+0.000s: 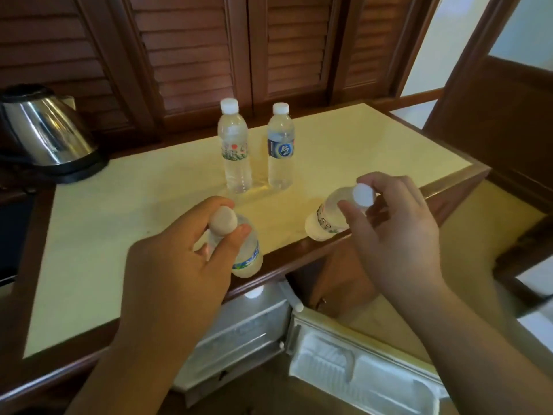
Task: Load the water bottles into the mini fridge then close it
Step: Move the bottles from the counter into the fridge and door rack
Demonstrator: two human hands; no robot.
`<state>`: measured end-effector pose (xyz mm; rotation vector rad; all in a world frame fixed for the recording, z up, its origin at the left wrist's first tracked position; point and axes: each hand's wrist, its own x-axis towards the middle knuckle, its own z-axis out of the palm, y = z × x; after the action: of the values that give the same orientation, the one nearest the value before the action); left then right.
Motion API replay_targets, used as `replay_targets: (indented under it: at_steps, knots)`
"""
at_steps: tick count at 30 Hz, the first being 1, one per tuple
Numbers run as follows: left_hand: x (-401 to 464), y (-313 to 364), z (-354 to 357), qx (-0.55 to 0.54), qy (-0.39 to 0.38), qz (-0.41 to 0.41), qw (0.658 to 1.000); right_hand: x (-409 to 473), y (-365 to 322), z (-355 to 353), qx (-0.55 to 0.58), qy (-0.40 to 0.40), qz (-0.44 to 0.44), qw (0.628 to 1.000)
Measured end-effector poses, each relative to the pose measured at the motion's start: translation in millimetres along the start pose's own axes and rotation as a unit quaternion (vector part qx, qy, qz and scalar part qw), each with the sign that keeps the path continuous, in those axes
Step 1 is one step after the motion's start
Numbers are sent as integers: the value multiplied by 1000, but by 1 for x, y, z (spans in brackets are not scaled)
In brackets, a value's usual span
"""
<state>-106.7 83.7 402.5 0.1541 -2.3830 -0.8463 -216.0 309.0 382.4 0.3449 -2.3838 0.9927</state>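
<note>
Pickup step: left hand [179, 265] fingers pinch the neck of a green-label bottle [244, 262], right hand [398, 235] fingers pinch another bottle [329, 217] by its cap, both at the desk [104, 235] front edge. Two more bottles [236, 148] stand behind. Mini fridge [248, 322] below is open; one white cap shows inside. Next: lower both in.

The kettle [45, 133] is cut off at the left edge; the fridge interior [239, 324] is mostly hidden.
</note>
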Motion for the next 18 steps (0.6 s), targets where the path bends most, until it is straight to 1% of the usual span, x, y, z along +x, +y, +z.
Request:
replay_targets:
  at_steps: [2, 4, 6, 8, 12, 15, 18]
  knots:
    - [-33, 17, 3, 11, 29, -9, 999, -27, 3, -28, 8, -2, -17, 1000]
    - [-65, 28, 6, 4, 43, -31, 999, -57, 6, -49, 15, -19, -40, 999]
    - [-103, 36, 14, -3, 30, -51, 998, -95, 15, -64, 32, -36, -58, 997]
    - [-140, 38, 26, -8, 7, -92, 996, -134, 31, -68, 54, -53, -57, 995]
    - [-212, 21, 65, -12, -56, -205, 977, -216, 75, -44, 77, -116, 20, 990]
    - [-263, -10, 98, -1, -88, -244, 966, -280, 114, -4, 48, -164, 101, 980]
    - [-308, -49, 137, -2, -109, -275, 955, -338, 157, 46, 17, -176, 143, 974]
